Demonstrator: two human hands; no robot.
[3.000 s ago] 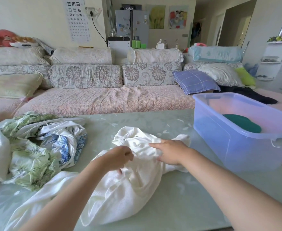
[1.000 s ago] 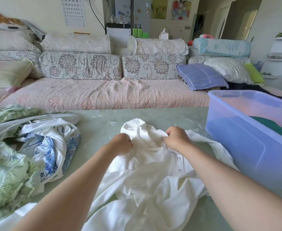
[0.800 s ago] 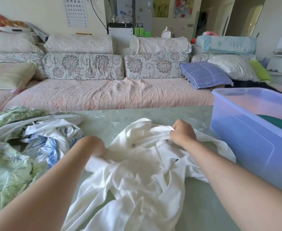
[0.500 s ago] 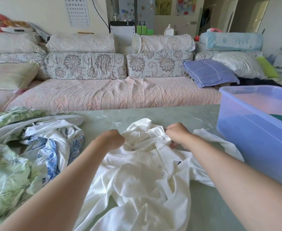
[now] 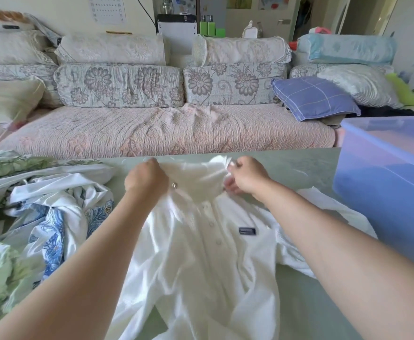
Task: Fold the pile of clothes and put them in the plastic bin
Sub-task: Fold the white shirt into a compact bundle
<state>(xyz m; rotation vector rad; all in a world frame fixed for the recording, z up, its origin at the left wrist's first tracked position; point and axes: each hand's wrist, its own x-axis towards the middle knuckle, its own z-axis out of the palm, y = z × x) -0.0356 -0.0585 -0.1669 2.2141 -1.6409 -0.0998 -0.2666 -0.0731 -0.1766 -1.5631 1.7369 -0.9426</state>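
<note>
Pile of clothes (image 5: 41, 204): crumpled green-leaf, blue-print and white pieces, heaped at the left of the table (image 5: 299, 165); touched by neither hand; none of it folded. White shirt (image 5: 201, 253): one item, lying apart from the pile, front-up on the table before me; buttons and dark chest label (image 5: 247, 231) showing; body roughly spread, lower half rumpled, one sleeve trailing toward the bin; not yet folded. Left hand (image 5: 145, 179): fingers curled, pinching the collar (image 5: 196, 175) at its left side. Right hand (image 5: 246, 176): fingers curled, pinching the collar at its right side; collar raised a little between the two. Plastic bin (image 5: 384, 173): blue, translucent, at the right end of the table, near the sleeve; contents I could not make out. Standing of the work, in my judgement: early; the shirt was at the laying-out stage, its folding and binning to come, then the whole pile after it.
</note>
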